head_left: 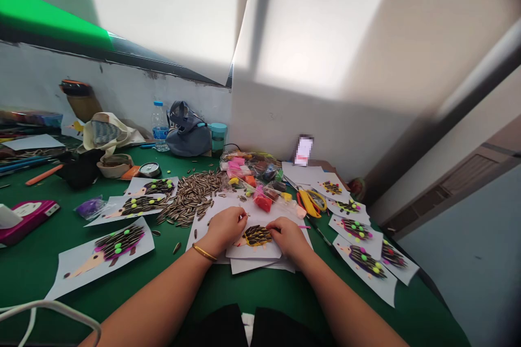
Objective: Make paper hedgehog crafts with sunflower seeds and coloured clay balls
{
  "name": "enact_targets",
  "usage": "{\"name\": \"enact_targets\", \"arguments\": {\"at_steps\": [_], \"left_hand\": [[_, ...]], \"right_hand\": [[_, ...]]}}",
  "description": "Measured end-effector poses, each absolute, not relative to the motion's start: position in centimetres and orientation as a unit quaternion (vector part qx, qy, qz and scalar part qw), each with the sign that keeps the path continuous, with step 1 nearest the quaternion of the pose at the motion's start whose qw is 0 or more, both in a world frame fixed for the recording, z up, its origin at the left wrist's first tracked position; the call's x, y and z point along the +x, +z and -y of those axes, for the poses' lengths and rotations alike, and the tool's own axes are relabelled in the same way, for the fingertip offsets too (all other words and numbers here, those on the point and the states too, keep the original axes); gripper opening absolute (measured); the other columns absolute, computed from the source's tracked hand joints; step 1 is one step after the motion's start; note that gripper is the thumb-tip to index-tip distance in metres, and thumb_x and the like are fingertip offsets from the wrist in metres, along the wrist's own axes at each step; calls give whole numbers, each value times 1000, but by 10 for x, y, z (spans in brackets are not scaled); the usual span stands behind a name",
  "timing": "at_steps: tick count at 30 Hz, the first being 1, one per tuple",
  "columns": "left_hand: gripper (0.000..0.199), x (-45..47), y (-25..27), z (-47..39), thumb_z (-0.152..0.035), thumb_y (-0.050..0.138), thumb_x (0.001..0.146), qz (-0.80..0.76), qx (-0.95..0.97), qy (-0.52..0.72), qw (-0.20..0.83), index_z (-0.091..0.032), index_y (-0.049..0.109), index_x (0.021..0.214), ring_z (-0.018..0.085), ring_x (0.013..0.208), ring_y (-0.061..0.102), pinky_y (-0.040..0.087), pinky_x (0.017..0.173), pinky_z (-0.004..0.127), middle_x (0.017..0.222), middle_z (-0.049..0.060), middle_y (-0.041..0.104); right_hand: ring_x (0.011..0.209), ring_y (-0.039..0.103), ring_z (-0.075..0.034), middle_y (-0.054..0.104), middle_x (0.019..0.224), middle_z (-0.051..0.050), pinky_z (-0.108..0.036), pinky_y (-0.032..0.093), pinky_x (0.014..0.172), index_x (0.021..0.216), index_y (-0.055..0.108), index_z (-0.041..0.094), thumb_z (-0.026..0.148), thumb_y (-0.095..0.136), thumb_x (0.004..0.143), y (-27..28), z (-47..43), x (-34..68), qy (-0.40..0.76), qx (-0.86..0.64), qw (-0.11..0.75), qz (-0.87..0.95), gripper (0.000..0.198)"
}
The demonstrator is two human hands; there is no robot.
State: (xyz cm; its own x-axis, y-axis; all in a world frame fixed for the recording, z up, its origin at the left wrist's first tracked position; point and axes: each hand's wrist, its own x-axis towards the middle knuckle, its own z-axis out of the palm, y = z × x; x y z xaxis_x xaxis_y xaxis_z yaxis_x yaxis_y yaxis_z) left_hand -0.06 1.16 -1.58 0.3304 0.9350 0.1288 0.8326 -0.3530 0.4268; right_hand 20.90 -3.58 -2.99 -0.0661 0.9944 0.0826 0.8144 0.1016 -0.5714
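Note:
A hedgehog picture (pixel 257 235) made of striped sunflower seeds with a yellow border lies on white paper before me. My left hand (pixel 226 229), with a gold bangle at the wrist, hovers at its upper left; the thumb and fingers are pinched, and whatever is between them is too small to name. At the right edge of the seeds, the fingertips of my right hand (pixel 290 234) are closed together, touching or almost touching the picture. What they hold is hidden. Beyond my left hand spreads a heap of sunflower seeds (pixel 191 192).
Bagged coloured clay (pixel 260 192) sits behind the paper, beside yellow-handled scissors (pixel 310 203). Other hedgehog pictures lie left (pixel 109 249) and right (pixel 364 263). Along the wall stand a water bottle (pixel 160 127), a grey-blue bag (pixel 187 133) and a phone (pixel 303 150). A white cable (pixel 61 306) loops at front left.

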Motion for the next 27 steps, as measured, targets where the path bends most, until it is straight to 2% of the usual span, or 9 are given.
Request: {"name": "enact_targets", "arguments": {"at_steps": [4, 7, 11, 13, 15, 17, 20, 24, 27], "left_hand": [[24, -3, -17, -15, -33, 49, 87, -545, 785, 225, 188, -22, 69, 88, 22, 83, 62, 38, 67, 30, 90, 6, 71], [26, -4, -18, -20, -39, 51, 87, -519, 742, 312, 288, -20, 67, 83, 21, 78, 60, 40, 67, 29, 82, 6, 68], [39, -2, -10, -18, -52, 46, 91, -426, 527, 436, 592, -18, 63, 98, 14, 64, 57, 44, 59, 26, 78, 2, 62], [45, -1, -2, -13, -56, 44, 92, -344, 380, 430, 743, -17, 60, 106, 14, 74, 62, 50, 68, 27, 86, 5, 63], [48, 0, 6, -7, -57, 44, 92, -273, 295, 406, 821, -16, 58, 112, 17, 90, 65, 52, 80, 29, 98, 9, 65], [53, 0, 11, -1, -59, 40, 93, -220, 256, 379, 861, -15, 57, 117, 18, 97, 64, 52, 85, 30, 105, 12, 64], [59, -1, 12, 3, -62, 37, 93, -174, 247, 342, 890, -15, 55, 124, 16, 87, 64, 52, 78, 27, 106, 12, 65], [68, -2, 9, 5, -68, 34, 90, -141, 279, 325, 892, -15, 55, 128, 13, 73, 62, 49, 66, 24, 105, 12, 66], [64, 0, 6, 5, -67, 38, 89, -158, 325, 341, 868, -17, 59, 124, 14, 79, 62, 49, 70, 24, 108, 12, 66]], "right_hand": [[95, 63, -21, 69, 97, -6, -32, 48, 85, 95, 76, 21, 14, 53, 82, -35, 38, 213, 206, -606, 274, 718, 27], [93, 63, -20, 66, 98, -7, -32, 50, 83, 101, 74, 22, 16, 50, 85, -37, 40, 216, 209, -582, 336, 710, 29], [89, 62, -20, 63, 96, -7, -33, 51, 77, 100, 72, 22, 19, 49, 88, -33, 44, 215, 176, -562, 411, 696, 27], [88, 61, -20, 63, 94, -6, -33, 51, 76, 101, 71, 23, 20, 50, 89, -28, 46, 210, 159, -544, 429, 703, 24], [89, 60, -20, 63, 94, -6, -34, 50, 78, 105, 70, 24, 20, 52, 89, -23, 47, 202, 145, -523, 431, 721, 24], [91, 60, -21, 63, 96, -6, -35, 50, 81, 110, 68, 25, 19, 54, 89, -17, 48, 192, 128, -502, 426, 742, 26], [97, 58, -22, 64, 102, -6, -37, 48, 86, 116, 66, 27, 17, 58, 88, -11, 45, 178, 97, -479, 409, 770, 31], [94, 58, -23, 67, 97, -6, -37, 48, 84, 104, 70, 25, 17, 63, 85, -6, 38, 166, 65, -468, 396, 788, 23], [93, 59, -22, 68, 96, -5, -37, 47, 83, 97, 71, 24, 16, 61, 86, -5, 33, 165, 50, -460, 400, 791, 17]]}}
